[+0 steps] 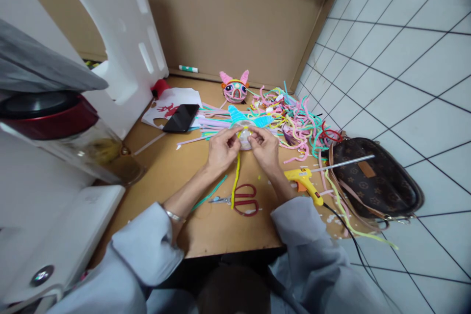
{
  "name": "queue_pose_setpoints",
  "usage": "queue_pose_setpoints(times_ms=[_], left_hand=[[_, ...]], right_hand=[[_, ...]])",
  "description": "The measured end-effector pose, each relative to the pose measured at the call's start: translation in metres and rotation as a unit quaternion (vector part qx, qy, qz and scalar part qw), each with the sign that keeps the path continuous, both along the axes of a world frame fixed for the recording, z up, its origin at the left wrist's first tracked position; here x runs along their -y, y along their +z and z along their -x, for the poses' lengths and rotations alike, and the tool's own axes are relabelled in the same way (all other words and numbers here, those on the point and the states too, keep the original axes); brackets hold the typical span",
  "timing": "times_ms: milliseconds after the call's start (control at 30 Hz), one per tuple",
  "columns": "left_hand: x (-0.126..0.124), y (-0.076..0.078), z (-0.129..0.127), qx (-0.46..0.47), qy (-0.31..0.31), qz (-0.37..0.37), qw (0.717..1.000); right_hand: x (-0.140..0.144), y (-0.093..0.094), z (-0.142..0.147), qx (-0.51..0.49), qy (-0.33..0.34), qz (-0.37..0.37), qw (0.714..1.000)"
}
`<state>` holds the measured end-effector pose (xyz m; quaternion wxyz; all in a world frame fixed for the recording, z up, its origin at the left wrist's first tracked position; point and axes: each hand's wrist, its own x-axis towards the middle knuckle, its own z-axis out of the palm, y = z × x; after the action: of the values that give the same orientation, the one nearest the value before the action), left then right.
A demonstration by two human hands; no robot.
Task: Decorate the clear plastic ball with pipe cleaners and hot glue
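Note:
Between my two hands sits a clear round ball [246,146] with two blue fuzzy ears [235,114] on its far side. A yellow pipe cleaner [236,181] runs across the ball, and its long tail hangs down toward the scissors. My left hand [222,150] pinches the yellow pipe cleaner at the ball's left side. From the right, my right hand [265,151] has its fingers closed on the same strip; the exact grip is partly hidden. Red-handled scissors [246,200] lie below my hands, close to a teal pipe cleaner [209,193].
A finished pink animal head [235,91] stands behind a tangled pile of pipe cleaners [294,117]. A phone [181,117] lies at left. On the right are a yellow glue gun [304,181] with its cord and a brown bag [375,176]. A glass jar [99,147] stands far left.

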<state>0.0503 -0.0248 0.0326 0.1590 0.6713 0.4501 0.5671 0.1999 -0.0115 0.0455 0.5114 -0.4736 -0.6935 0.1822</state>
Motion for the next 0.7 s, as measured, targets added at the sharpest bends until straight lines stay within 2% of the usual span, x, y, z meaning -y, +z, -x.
queue_pose_setpoints(times_ms=[200,467,700], left_hand=[[0.003,0.005,0.000,0.108,-0.011,0.060,0.992],[0.009,0.012,0.001,0.200,-0.032,0.121,0.972],[0.010,0.015,0.000,0.206,-0.013,0.160,0.965]], right_hand=[[0.002,0.004,-0.004,0.005,-0.044,-0.031,0.999],[0.010,0.013,-0.004,0.062,-0.058,-0.056,0.995],[0.015,0.014,0.006,-0.090,0.008,0.035,0.995]])
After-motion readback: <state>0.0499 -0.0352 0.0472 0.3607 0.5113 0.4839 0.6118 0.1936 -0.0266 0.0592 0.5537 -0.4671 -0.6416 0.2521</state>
